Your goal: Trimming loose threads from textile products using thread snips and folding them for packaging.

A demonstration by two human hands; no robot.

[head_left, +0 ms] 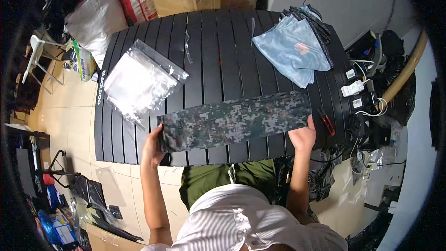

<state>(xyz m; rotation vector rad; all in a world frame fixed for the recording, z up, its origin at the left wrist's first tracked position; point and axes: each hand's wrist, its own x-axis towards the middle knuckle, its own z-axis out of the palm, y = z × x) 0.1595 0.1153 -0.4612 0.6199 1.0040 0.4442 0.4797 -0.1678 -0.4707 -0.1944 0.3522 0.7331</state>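
Observation:
A long, flat strip of dark camouflage fabric point(232, 120) stretches across the near part of the black slatted table point(209, 65). My left hand point(152, 145) is closed on its left end, thumb along the edge and the other fingers partly hidden. At the right end, my right hand point(303, 135) grips the near corner, with its fingers out of sight beneath the fabric. Beyond the strip, to the left, lies a stack of clear plastic bags point(139, 81). A folded light blue cloth point(295, 49) with a small orange mark rests at the far right.
Red-handled snips point(327, 122) lie just right of my right hand. White chargers and cables point(354, 88) crowd the right table edge. An open cardboard box point(204, 3) and a white sack point(97, 21) stand behind the table. A folding chair point(39, 56) is at the left.

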